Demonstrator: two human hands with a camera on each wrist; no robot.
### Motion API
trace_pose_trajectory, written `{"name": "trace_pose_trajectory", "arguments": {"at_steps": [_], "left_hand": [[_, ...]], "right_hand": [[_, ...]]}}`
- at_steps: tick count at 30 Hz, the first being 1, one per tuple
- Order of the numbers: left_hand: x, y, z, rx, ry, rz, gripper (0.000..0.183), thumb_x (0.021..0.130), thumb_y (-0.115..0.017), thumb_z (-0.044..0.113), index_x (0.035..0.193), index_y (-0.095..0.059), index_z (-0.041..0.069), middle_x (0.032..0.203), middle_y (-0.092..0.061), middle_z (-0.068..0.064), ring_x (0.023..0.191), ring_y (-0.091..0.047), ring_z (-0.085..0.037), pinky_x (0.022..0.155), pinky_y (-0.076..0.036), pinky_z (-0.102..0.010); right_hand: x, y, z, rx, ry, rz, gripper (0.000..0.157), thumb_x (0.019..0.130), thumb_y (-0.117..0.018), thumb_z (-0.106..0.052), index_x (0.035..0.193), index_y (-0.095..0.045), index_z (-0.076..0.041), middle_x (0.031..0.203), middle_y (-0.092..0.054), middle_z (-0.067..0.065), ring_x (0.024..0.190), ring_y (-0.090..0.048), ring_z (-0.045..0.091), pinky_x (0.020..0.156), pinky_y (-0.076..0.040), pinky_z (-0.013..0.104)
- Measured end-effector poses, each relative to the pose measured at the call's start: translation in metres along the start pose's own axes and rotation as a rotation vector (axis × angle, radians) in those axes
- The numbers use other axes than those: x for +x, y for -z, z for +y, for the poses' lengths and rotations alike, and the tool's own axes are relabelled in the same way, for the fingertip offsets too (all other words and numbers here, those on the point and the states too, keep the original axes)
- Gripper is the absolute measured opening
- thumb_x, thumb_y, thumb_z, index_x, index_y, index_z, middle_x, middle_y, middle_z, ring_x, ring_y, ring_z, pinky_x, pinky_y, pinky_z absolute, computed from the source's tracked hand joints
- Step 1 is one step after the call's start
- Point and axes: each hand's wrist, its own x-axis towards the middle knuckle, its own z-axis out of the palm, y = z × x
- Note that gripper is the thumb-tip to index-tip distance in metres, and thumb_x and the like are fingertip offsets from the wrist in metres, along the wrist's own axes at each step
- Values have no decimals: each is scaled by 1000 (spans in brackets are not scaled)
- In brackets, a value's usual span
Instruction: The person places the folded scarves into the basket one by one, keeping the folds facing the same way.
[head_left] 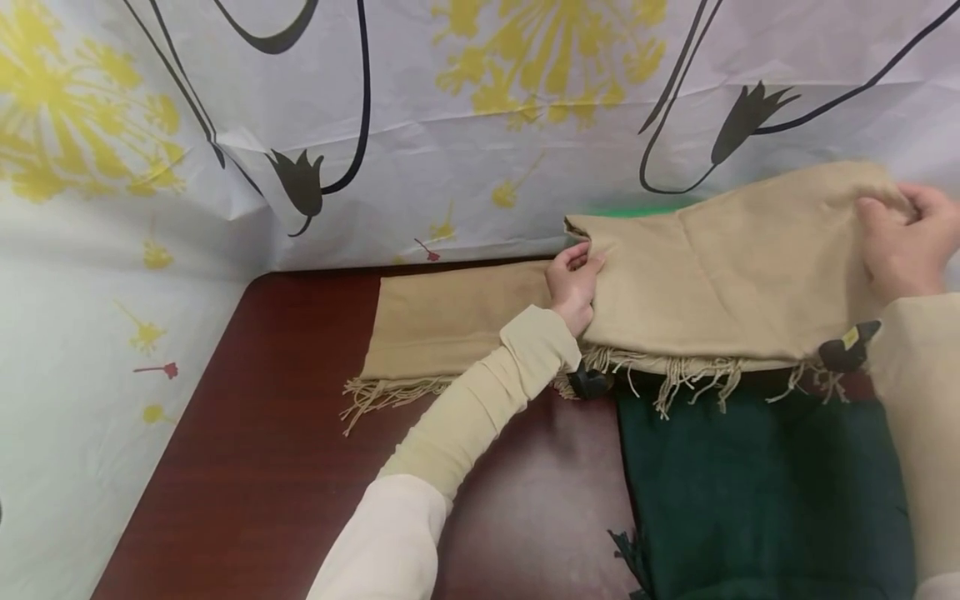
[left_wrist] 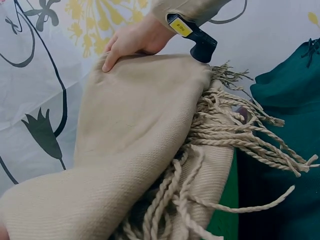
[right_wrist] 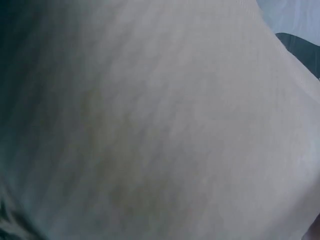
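A beige fringed scarf (head_left: 720,267) is raised, folded, between my two hands, with its fringe hanging along the near edge. My left hand (head_left: 573,287) grips its left edge, and my right hand (head_left: 911,242) pinches the upper right corner. The left wrist view shows the right hand (left_wrist: 140,40) from across the cloth, fingers at its top edge. Blurred beige cloth (right_wrist: 175,120) fills most of the right wrist view. Left of my left hand, a flat beige fringed section (head_left: 450,317) lies on the table; whether it joins the raised part is hidden.
A dark green fringed cloth (head_left: 765,492) lies nearer me on the right of the reddish-brown table (head_left: 247,467). Something bright green (head_left: 630,211) peeks out behind the raised scarf. A flower-patterned white sheet (head_left: 420,92) hangs along the table's back and left sides.
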Motion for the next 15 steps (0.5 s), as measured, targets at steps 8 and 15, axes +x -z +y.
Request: {"name": "trace_pose_trajectory", "arguments": {"at_steps": [8, 15], "left_hand": [[0, -1, -6, -5, -5, 9, 16, 75, -67, -1, 90, -67, 5, 74, -52, 5, 69, -48, -7, 61, -42, -19], [-5, -10, -11, -29, -15, 4, 14, 76, -66, -1, 87, -67, 7, 73, -52, 5, 68, -49, -9, 60, -43, -20]], "right_hand": [[2, -4, 5, -89, -5, 61, 19, 80, -58, -17, 80, -56, -36, 87, -40, -21, 87, -38, -9, 89, -29, 13], [4, -2, 5, -30, -37, 64, 19, 78, -60, -14, 81, -58, -33, 82, -45, -20, 81, -41, -8, 88, -30, 12]]}}
